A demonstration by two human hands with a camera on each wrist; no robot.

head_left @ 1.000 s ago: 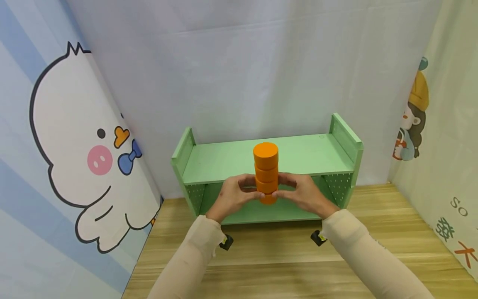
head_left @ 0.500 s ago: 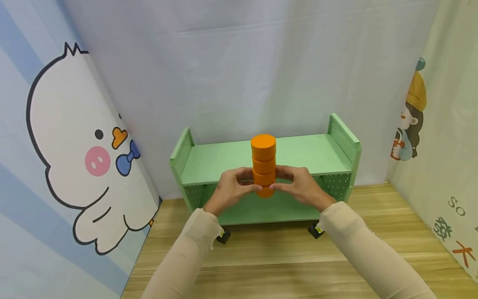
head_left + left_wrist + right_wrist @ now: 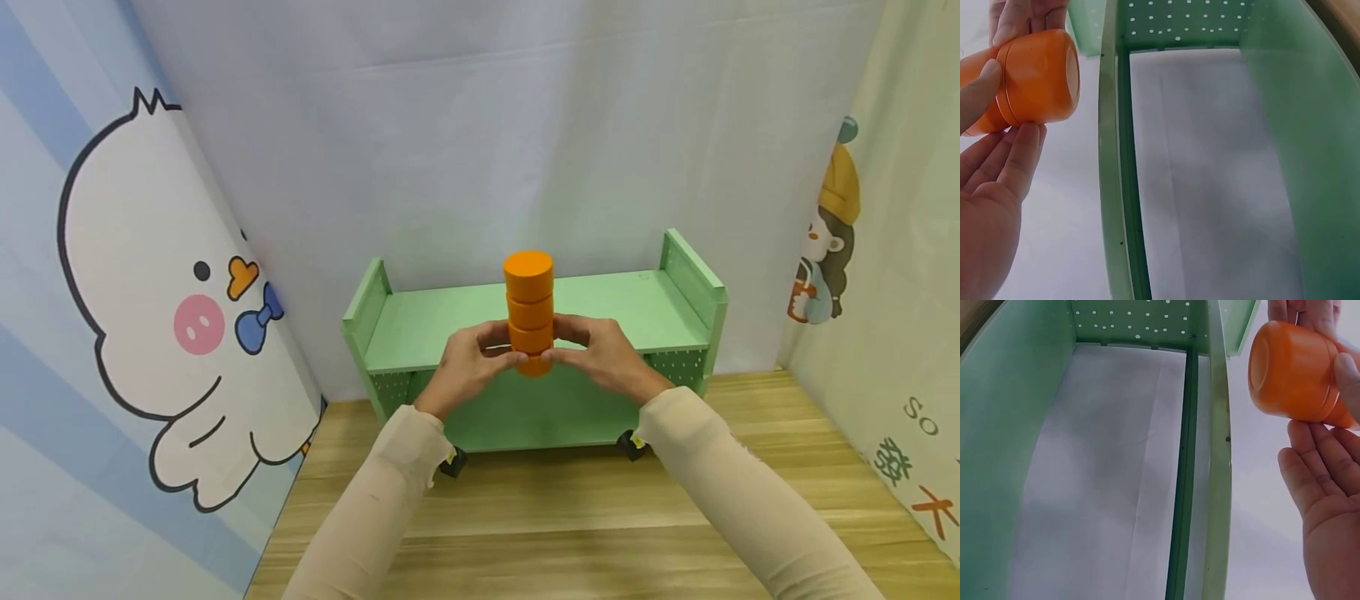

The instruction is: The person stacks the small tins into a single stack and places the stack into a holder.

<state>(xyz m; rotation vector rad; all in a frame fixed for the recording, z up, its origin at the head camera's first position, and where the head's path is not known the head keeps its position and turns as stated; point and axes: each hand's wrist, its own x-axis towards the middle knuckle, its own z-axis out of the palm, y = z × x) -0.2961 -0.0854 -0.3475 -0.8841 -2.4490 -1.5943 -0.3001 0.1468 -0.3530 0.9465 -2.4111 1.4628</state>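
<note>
Upright between both hands is a stack of several orange cylinders [image 3: 529, 283], each with a groove where it meets the one below. My left hand [image 3: 467, 368] grips its lower part from the left, thumb in front and fingers behind. From the right, my right hand [image 3: 606, 360] holds it the same way. The stack overlaps the upper board of a green shelf [image 3: 630, 308] in the head view. In both wrist views the lowest cylinder [image 3: 1044, 75] shows a rounded bottom edge, level with the shelf's front rim but apart from it.
The two-level shelf has raised side panels [image 3: 697, 275] and perforated lower walls [image 3: 1135, 319]. It stands on a wood-grain table [image 3: 540, 542] against a pale curtain [image 3: 480, 142]. Printed cloths flank it, with a white cartoon bird [image 3: 135, 275] at left. Black wrist devices [image 3: 453, 462] hang under the sleeves.
Both hands have raised the orange stack steadily, so its top now reaches the shelf board's back edge in the head view. The grip looks the same.
</note>
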